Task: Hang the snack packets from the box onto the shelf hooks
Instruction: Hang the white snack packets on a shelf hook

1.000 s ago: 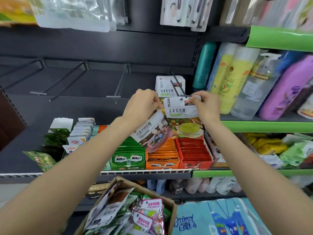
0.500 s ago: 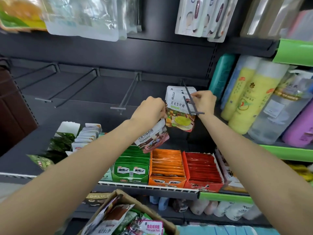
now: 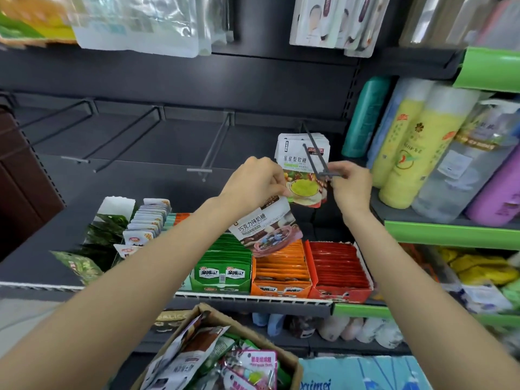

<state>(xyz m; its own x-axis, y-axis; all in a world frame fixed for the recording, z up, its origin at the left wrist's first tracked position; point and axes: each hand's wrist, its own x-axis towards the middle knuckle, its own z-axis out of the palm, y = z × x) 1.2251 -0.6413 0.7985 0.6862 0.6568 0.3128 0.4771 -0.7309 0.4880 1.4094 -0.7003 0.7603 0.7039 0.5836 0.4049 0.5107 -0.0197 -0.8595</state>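
Packets point(image 3: 302, 161) hang in a small stack on the rightmost hook point(image 3: 315, 153), with the front one threaded through its header hole and sitting near the hook's outer end. Both hands work at this hook. The right hand point(image 3: 347, 185) has its fingers curled and pinching at the hook's tip and crossbar, just beside the front packet's right edge; whether it grips the bar itself or the packet edge cannot be told. This placement probably steadies the hook while the packet slides back.

The left hand point(image 3: 257, 182) is clenched round the top of a second packet point(image 3: 266, 226), a chocolate-coloured one that dangles tilted below the fist. Its fingertips also touch the left edge of the hung packet, apparently to guide it. Holding the spare in the same hand keeps the next item ready without a return to the box.

The box point(image 3: 225, 358) stands open at the lower edge of the view, below the shelf, and holds many loose packets. Three empty hooks point(image 3: 209, 150) project from the back panel to the left, well apart from the hands. The chocolate packet probably belongs on one of these, since its print differs from the hung stack.

Trays point(image 3: 281, 268) of green, orange and red sachets sit on the shelf directly beneath the hands. Bottles point(image 3: 422, 147) fill the neighbouring bay to the right.
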